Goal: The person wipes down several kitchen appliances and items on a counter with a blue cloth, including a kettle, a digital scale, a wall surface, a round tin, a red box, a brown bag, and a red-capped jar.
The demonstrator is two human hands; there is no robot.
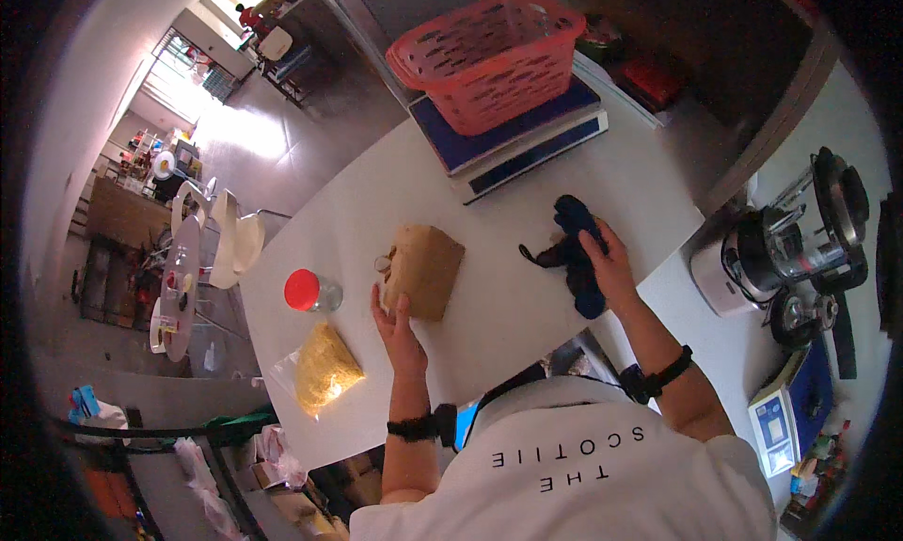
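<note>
A dark blue cloth bundle (585, 287) with a thin black loop lies on the white table (501, 287) at the right. My right hand (610, 266) grips its side, fingers and thumb against the fabric. To the left stands a brown paper bag (427, 273), folded at the top, with a pale ring-like piece on its left side. My left hand (401, 333) is at the bag's lower left corner, fingers apart; whether it touches the paper is unclear. Left of that hand are a clear jar with a red lid (303, 290) and a clear plastic bag of yellow granular material (326, 368).
Behind the bag, a pink perforated plastic basket (501, 61) sits on a weighing scale (529, 149). A blender (783, 244) and a blue-and-white box (786, 407) stand on a surface at the right. Chairs (233, 241) and a round table (180, 287) are beyond the left edge.
</note>
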